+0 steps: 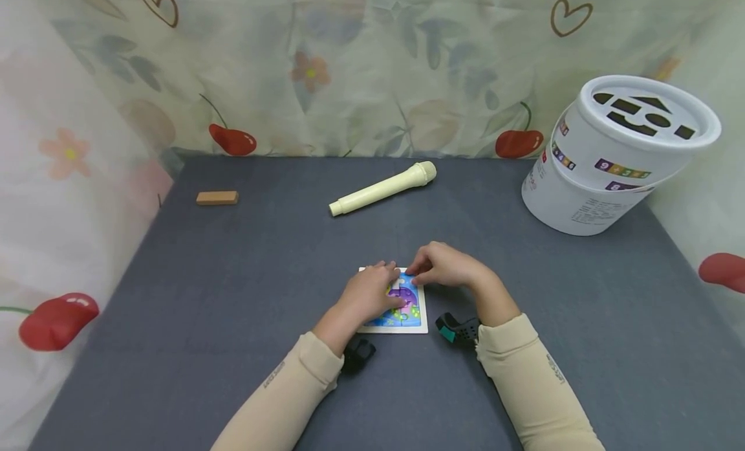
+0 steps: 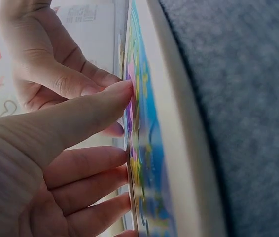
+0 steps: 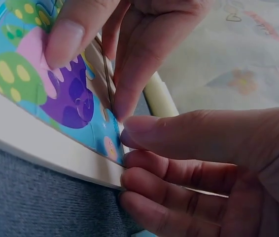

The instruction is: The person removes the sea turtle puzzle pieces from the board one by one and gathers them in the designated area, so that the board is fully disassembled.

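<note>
A small jigsaw puzzle [image 1: 407, 319] in a white-rimmed tray lies on the table, showing a purple cartoon dinosaur [image 3: 75, 98] and green and blue shapes. My left hand [image 1: 368, 292] spreads over its left part, thumb and fingertips touching the surface. At the upper right corner, my right hand [image 1: 451, 266] pinches a blue corner puzzle piece [image 3: 111, 143] with a pink starfish, between thumb and curled index finger. Beside the dinosaur, a bare brownish patch of the tray [image 3: 98, 74] shows. The left hand hides much of the puzzle's left side in the head view.
A cream toy microphone [image 1: 381, 189] lies behind the puzzle. Far left is a small wooden block [image 1: 217, 198]. A white bucket [image 1: 588, 192] with shape holes in its lid stands at the back right. Patterned cloth [image 1: 361, 69] hangs around the grey table [image 1: 262, 257].
</note>
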Demonstrator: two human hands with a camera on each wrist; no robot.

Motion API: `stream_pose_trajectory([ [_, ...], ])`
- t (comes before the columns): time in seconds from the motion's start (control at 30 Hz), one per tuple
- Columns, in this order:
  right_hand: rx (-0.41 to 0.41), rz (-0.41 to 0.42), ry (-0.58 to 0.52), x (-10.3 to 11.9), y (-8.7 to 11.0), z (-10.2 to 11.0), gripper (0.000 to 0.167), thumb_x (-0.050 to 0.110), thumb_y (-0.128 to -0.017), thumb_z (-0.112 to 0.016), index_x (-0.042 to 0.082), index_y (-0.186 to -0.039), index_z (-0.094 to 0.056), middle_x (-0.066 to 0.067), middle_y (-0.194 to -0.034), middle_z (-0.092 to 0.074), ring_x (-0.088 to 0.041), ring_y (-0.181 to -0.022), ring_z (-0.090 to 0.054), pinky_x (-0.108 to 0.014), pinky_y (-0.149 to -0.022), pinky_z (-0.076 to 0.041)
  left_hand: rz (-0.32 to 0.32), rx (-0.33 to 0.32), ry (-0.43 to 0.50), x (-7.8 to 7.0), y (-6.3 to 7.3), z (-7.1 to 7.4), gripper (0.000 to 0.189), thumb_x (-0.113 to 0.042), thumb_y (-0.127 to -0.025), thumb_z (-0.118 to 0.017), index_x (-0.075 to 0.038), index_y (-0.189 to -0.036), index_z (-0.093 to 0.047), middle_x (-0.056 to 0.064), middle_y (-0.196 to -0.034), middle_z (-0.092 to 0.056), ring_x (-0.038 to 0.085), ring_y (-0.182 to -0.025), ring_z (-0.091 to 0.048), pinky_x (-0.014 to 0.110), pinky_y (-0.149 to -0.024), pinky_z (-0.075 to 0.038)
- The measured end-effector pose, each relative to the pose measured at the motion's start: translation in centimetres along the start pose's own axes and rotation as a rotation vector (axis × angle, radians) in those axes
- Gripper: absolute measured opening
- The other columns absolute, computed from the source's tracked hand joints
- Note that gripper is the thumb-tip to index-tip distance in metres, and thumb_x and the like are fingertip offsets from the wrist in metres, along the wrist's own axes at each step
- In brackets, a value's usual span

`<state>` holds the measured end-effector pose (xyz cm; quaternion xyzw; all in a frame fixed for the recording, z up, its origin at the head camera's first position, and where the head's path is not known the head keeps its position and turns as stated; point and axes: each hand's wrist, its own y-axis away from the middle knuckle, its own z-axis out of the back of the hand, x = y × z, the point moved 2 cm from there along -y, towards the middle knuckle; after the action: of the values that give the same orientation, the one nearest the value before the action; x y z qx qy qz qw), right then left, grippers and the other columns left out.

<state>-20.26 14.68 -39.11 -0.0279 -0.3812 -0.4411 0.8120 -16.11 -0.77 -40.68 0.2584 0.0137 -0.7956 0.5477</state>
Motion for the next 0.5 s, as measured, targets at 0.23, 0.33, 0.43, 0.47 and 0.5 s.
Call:
stream_pose_trajectory([
  [0.23, 0.015, 0.023, -0.001, -0.13, 0.1, -0.11, 0.02, 0.008, -0.085, -0.066, 0.0, -0.103, -0.071, -0.01, -0.093, -0.065, -0.012, -0.079, -0.057, -0.023, -0.067, -0.048, -0.01, -0.003, -0.002, -0.02, -0.05, -0.09, 0.061, -0.037, -0.083, -0.069, -0.008, -0.134, -0.051, 0.01, -0.143, -0.045, 0.028, -0.136, -0.037, 0.046, -0.107, -0.036],
  [0.33, 0.008, 0.032, -0.007, -0.19, 0.02, -0.15, 0.02, 0.007, -0.086, -0.065, -0.001, -0.103, -0.071, -0.01, -0.093, -0.065, -0.012, -0.078, -0.056, -0.023, -0.066, -0.047, -0.012, -0.002, 0.005, 0.0, -0.06, -0.07, 0.062, -0.036, -0.083, -0.069, -0.008, -0.134, -0.051, 0.01, -0.143, -0.044, 0.028, -0.136, -0.037, 0.046, -0.108, -0.035],
  [0.43, -0.02, 0.032, -0.012, -0.31, -0.15, -0.32, 0.018, 0.006, -0.085, -0.065, -0.002, -0.101, -0.071, -0.01, -0.091, -0.067, -0.011, -0.076, -0.057, -0.023, -0.066, -0.048, -0.026, -0.012, 0.0, 0.02, -0.01, -0.1, 0.061, -0.036, -0.083, -0.069, -0.007, -0.134, -0.051, 0.011, -0.143, -0.045, 0.028, -0.135, -0.038, 0.046, -0.107, -0.036],
  [0.47, -0.034, 0.029, -0.013, -0.35, -0.22, -0.42, 0.017, 0.006, -0.085, -0.065, -0.002, -0.099, -0.07, -0.01, -0.089, -0.067, -0.011, -0.075, -0.057, -0.023, -0.065, -0.048, -0.03, -0.015, 0.0, 0.01, 0.0, -0.12, 0.061, -0.035, -0.083, -0.07, -0.007, -0.134, -0.052, 0.011, -0.142, -0.045, 0.029, -0.135, -0.038, 0.045, -0.107, -0.036],
  [0.5, -0.052, 0.025, -0.014, -0.42, -0.33, -0.54, 0.016, 0.005, -0.085, -0.065, -0.002, -0.097, -0.07, -0.01, -0.087, -0.068, -0.01, -0.073, -0.057, -0.023, -0.065, -0.048, -0.034, -0.02, 0.0, 0.01, 0.01, -0.15, 0.06, -0.035, -0.083, -0.07, -0.007, -0.133, -0.052, 0.012, -0.142, -0.045, 0.029, -0.135, -0.039, 0.045, -0.107, -0.036],
])
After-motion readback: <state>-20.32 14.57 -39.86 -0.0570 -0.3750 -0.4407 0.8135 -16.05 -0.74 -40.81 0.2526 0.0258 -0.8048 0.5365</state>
